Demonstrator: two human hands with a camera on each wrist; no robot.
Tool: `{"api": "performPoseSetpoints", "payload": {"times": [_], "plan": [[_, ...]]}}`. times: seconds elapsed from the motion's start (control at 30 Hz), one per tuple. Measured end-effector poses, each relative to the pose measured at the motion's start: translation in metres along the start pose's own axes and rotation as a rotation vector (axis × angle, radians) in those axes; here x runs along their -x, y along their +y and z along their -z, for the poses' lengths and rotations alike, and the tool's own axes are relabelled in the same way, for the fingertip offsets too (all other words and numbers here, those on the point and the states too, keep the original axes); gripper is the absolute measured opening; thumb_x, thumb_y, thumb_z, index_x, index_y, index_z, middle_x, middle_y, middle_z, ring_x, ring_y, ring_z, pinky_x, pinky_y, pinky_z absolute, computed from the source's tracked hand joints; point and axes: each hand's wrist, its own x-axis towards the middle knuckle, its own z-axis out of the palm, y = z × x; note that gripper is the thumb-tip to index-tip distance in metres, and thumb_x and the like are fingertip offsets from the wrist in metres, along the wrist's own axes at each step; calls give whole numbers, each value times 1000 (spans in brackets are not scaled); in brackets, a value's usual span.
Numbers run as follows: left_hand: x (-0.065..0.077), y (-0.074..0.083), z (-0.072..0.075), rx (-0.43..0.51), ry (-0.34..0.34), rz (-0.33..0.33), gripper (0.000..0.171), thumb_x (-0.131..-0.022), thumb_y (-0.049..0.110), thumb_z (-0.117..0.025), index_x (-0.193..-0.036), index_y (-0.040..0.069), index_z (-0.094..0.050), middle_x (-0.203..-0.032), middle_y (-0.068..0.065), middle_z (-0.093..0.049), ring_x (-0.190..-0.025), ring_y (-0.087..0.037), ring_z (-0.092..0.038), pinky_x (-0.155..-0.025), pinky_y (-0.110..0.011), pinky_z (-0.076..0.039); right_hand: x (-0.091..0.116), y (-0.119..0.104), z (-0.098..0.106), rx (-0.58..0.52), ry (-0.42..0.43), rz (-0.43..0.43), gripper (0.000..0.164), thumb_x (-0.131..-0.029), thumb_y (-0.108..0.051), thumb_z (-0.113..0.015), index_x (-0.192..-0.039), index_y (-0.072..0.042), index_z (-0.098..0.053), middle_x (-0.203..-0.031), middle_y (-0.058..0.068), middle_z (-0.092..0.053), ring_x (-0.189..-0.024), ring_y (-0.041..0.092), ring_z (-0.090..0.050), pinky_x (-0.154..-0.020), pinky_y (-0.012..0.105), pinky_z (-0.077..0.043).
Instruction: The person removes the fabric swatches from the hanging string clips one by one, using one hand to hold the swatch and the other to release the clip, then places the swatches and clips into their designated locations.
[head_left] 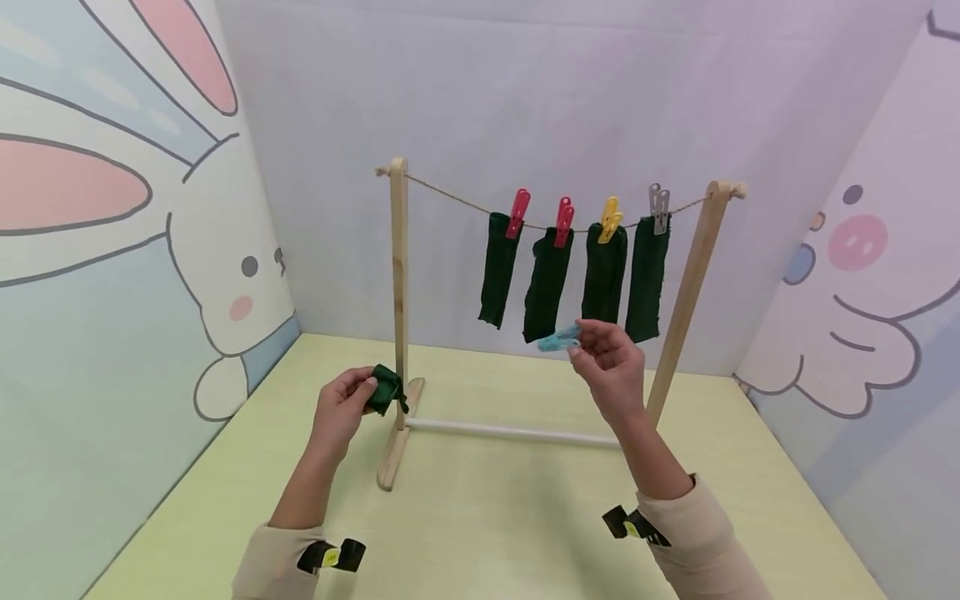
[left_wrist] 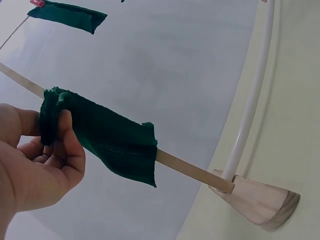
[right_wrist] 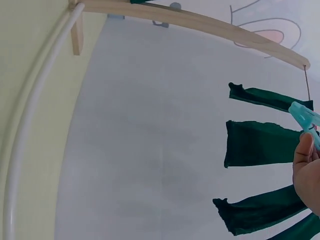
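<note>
My left hand (head_left: 342, 408) pinches a dark green piece of cloth (head_left: 386, 389) between thumb and fingers, beside the rack's left post. In the left wrist view the cloth (left_wrist: 110, 135) hangs from the fingertips as a short strip, in front of the post. A light blue clothespin (head_left: 559, 338) is pinched by its handle end in my right hand (head_left: 611, 367), just below the hanging cloths. Several dark green cloth strips (head_left: 549, 283) hang from the rope (head_left: 450, 197), each under a clothespin: red (head_left: 517, 213), another red (head_left: 564, 222), yellow (head_left: 610, 220) and grey (head_left: 660, 208).
The wooden rack has a left post (head_left: 400, 283), a right post (head_left: 690, 292) and a white bottom bar (head_left: 517, 432). It stands on a pale yellow table (head_left: 480, 517). Walls with a cartoon rabbit (head_left: 240, 275) and a pig (head_left: 855, 275) flank it.
</note>
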Motion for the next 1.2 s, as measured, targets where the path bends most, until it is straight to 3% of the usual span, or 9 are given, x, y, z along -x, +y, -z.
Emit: {"api": "performPoseSetpoints", "payload": {"times": [0.43,0.63,0.9,1.2], "plan": [[-1,-12,2,-4,9,41,26,-96,9,-51,-114,-10,-55,-93,-11,-57,-79,-12,-56,-67,-21,-50,16,13,10,1,-3,-58,25,-83,13,-58,-107,17,-53,-88,7,-61,-71,14,-54,-61,17,-49],[-1,-18,5,-19,15,42,25,-95,9,-52,-113,-9,-56,-91,-11,-58,-78,-11,-56,-66,-21,-50,23,17,14,29,6,-134,26,-86,8,-59,-111,14,-53,-89,7,-61,-73,14,-57,-65,19,-50],[-1,-29,17,-36,29,62,26,-96,10,-52,-113,-9,-57,-94,-10,-60,-79,-10,-58,-67,-22,-51,39,27,22,52,20,-203,29,-88,4,-59,-116,12,-53,-89,6,-61,-75,15,-59,-68,20,-51],[-5,-39,29,-55,46,94,30,-96,14,-52,-116,-8,-56,-99,-12,-60,-79,-8,-59,-68,-22,-51,54,40,33,55,38,-245,23,-87,7,-59,-111,8,-59,-85,7,-61,-71,14,-59,-65,20,-51]]}}
